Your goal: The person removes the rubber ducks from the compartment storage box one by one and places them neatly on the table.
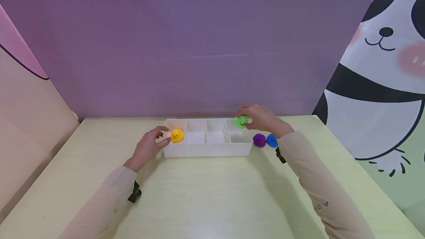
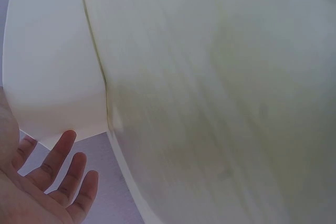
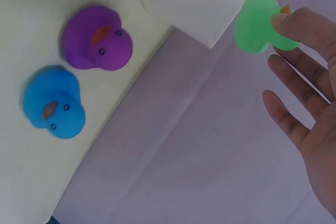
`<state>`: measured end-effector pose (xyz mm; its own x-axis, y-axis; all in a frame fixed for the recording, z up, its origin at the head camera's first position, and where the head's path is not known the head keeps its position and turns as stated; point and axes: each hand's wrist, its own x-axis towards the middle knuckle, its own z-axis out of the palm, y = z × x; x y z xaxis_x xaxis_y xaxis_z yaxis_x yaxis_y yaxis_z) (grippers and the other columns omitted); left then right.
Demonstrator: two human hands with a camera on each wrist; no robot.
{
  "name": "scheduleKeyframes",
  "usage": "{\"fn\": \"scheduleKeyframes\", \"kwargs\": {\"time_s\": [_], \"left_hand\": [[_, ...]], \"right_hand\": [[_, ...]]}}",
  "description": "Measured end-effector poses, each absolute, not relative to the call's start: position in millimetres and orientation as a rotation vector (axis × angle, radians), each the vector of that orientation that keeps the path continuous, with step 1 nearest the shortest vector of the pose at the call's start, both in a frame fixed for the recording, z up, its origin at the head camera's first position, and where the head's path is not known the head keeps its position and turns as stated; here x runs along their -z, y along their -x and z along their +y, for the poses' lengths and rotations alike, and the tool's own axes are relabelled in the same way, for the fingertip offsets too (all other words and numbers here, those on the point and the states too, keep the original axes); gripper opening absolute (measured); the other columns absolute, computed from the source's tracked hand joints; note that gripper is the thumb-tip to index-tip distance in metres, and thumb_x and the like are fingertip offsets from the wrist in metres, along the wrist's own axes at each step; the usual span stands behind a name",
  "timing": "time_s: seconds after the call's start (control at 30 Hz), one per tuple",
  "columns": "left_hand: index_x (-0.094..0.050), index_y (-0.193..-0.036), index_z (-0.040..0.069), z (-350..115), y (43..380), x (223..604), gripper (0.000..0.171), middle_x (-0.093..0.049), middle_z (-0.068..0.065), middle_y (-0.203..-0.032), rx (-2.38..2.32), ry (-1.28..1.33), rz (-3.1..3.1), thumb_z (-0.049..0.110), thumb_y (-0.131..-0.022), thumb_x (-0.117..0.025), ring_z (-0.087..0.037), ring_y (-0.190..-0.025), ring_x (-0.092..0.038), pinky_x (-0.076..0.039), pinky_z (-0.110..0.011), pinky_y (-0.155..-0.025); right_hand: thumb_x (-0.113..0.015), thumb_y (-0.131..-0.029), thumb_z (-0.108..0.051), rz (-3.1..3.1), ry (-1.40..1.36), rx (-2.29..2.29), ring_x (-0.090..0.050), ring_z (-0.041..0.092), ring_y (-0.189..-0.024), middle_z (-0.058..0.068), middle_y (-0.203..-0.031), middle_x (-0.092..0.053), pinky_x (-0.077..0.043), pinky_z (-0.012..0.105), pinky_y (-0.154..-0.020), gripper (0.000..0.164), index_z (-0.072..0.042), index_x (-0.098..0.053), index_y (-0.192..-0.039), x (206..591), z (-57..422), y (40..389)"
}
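Right hand [image 1: 261,118] pinches green duck [image 1: 240,122] at right end of white tray [image 1: 207,150], likely for clearance; left hand [image 1: 147,148], relaxed, perhaps steadies left end.

A purple backdrop [image 1: 199,47] rises behind a pale wooden tabletop [image 1: 206,194], flanked by a beige wall [image 1: 30,121] with a pink, black-edged patch [image 1: 16,45] at left and a cartoon panda [image 1: 372,128] at right.
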<state>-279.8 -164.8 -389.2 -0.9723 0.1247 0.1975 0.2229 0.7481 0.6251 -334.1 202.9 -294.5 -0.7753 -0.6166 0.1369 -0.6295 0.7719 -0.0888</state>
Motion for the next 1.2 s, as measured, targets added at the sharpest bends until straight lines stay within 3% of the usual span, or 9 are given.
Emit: {"fn": "scheduleKeyframes", "kwargs": {"time_s": [0.7, 1.2], "left_hand": [[-0.051, -0.123, 0.014, -165, 280, 389, 0.041, -0.06, -0.016, -0.112, 1.024, 0.273, -2.815, 0.033, -0.088, -0.059, -0.033, -0.105, -0.054, -0.047, -0.047, -0.082], [-0.051, -0.123, 0.014, -166, 281, 391, 0.04, -0.06, -0.015, -0.112, 1.046, 0.285, -2.804, 0.032, -0.088, -0.059, -0.032, -0.104, -0.054, -0.047, -0.047, -0.083]], "right_hand": [[-0.071, -0.072, -0.003, -2.888, -0.907, -0.234, -0.058, 0.025, -0.095, 0.006, -0.103, -0.063, -0.049, 0.042, -0.082, 0.031, -0.007, -0.065, -0.103, 301, 269, 331], [-0.072, -0.069, -0.001, -2.898, -0.818, -0.225, -0.057, 0.024, -0.086, 0.006, -0.093, -0.063, -0.05, 0.042, -0.076, 0.029, -0.005, -0.065, -0.098, 315, 316, 322]]}}
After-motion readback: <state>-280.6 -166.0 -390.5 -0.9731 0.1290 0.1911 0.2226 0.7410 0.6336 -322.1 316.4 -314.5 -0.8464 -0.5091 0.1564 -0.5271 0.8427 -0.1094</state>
